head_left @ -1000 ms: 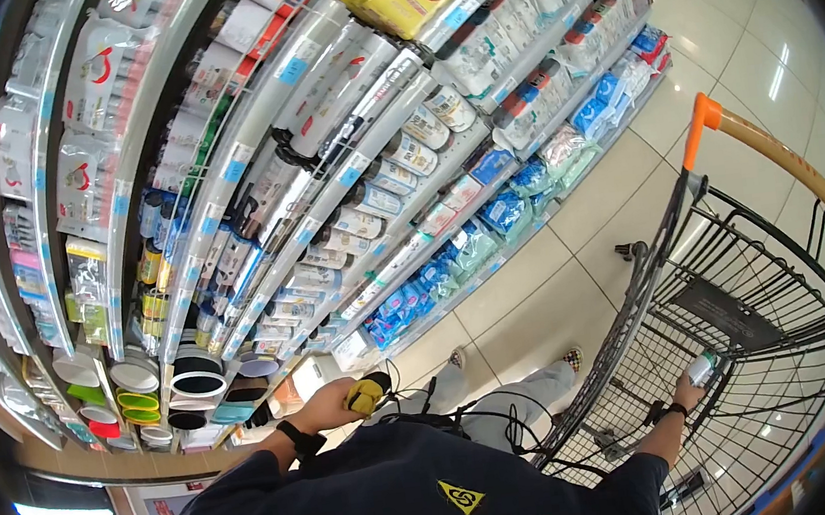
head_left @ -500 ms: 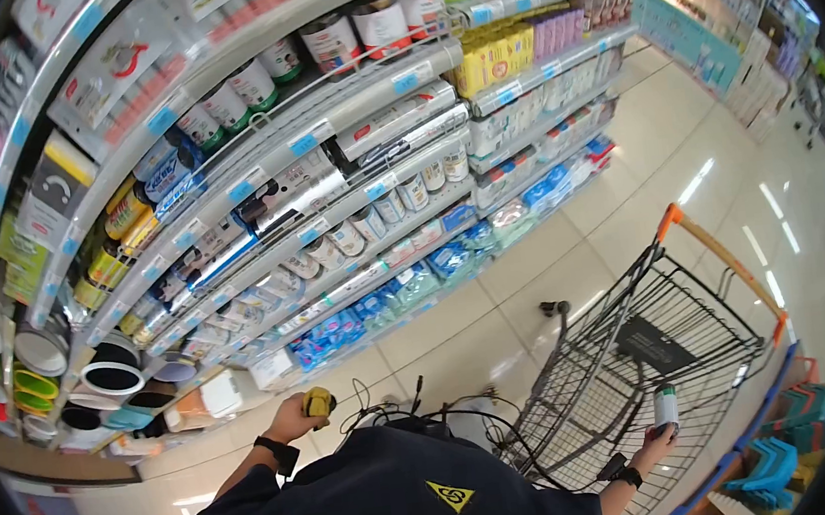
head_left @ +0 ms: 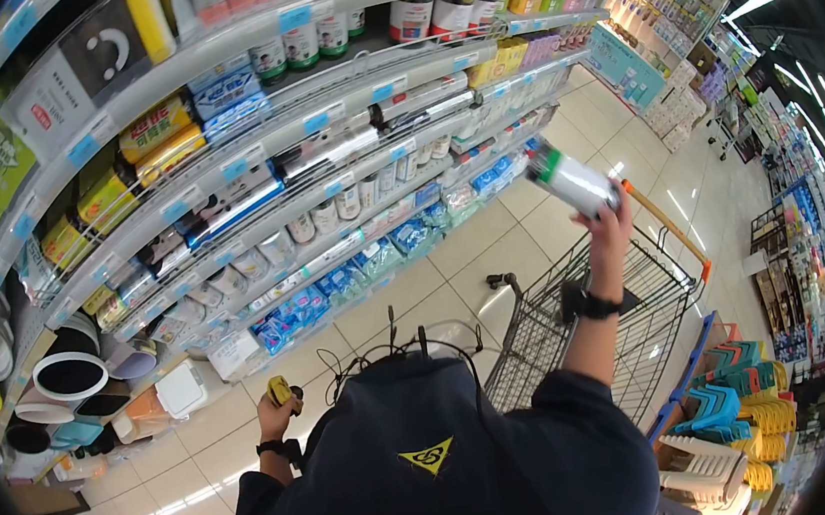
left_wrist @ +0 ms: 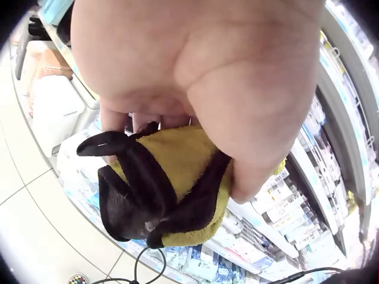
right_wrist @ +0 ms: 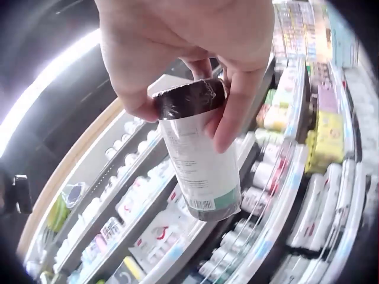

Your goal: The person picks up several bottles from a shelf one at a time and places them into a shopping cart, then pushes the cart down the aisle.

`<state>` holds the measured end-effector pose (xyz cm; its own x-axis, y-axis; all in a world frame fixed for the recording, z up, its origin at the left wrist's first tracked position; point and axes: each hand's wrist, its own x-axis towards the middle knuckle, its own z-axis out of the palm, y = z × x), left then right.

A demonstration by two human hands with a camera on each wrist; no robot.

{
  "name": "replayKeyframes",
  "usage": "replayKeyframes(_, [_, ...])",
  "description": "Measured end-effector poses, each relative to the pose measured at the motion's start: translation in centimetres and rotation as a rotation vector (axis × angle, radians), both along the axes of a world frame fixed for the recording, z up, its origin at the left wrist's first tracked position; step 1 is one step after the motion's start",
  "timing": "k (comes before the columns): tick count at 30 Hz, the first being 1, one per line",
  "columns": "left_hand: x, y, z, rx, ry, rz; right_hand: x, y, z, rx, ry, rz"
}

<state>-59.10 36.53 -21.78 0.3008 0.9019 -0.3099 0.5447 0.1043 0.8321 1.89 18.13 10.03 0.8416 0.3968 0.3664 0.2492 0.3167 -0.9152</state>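
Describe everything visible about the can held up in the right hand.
The can is a tall white cylinder with a dark cap, small printed text, a barcode and a teal-green band at its far end. The right hand grips it by the capped end, raised toward the shelves, above the cart.

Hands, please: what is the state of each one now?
Left hand: grips a yellow-and-black plush toy.
Right hand: holds a white canister, raised.
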Motion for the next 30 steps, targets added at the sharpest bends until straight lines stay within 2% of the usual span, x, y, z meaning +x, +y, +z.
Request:
replayKeyframes(2, [-1.8, -0.7, -0.5, 0.0, -0.063, 0.135, -1.3, 4.9, 1.9, -0.01, 0.03, 0.17])
replayKeyframes(4, [-3.6, -1.8, -0.8, -0.048, -0.067, 0.184, -2.1, 9.6, 2.9, 0.065, 0.083, 0.25])
replayKeyframes(6, [-4.8, -3.4, -1.1, 0.019, -0.026, 0.344, -1.5, 13.6, 3.5, 0.087, 0.121, 0.369])
replayKeyframes(8, [-6.0, -5.3, -2.4, -0.002, -0.124, 0.458, -1.7, 17.4, 4.6, 0.117, 0.127, 0.406])
replayKeyframes(12, [-7.8, -9.4, -5.0, -0.027, -0.086, 0.607, 0.1, 25.1, 5.4, 0.128, 0.17, 0.49])
replayKeyframes(14, [-7.1, -10.9, -3.9, -0.063, -0.135, 0.674, 2.4, 29.2, 5.1, 0.174, 0.374, 0.509])
replayKeyframes(16, [-6.9, -11.8, -5.1, -0.076, -0.129, 0.745, 3.9, 32.7, 5.2, 0.167, 0.352, 0.518])
replayKeyframes(18, [-6.1, -12.2, -5.1, -0.059, -0.138, 0.788, 5.4, 35.6, 5.5, 0.077, 0.459, 0.588])
replayKeyframes(22, [-3.6, -12.0, -4.6, -0.054, -0.19, 0.87, 7.1, 38.8, 4.3, 0.03, 0.568, 0.626])
replayKeyframes(24, [-2.2, -11.6, -4.4, -0.072, -0.235, 0.834, 8.1, 39.8, 3.7, 0.042, 0.571, 0.576])
replayKeyframes(26, [-0.6, -10.7, -3.9, -0.11, -0.259, 0.819, 9.9, 40.3, 3.4, -0.008, 0.376, 0.603])
replayKeyframes(28, [0.7, -9.6, -3.5, -0.125, -0.255, 0.817, 9.6, 39.7, 4.6, -0.01, 0.337, 0.582])
replayKeyframes(30, [1.6, -8.2, -3.3, -0.131, -0.236, 0.762, 9.0, 39.2, 5.9, -0.045, 0.072, 0.388])
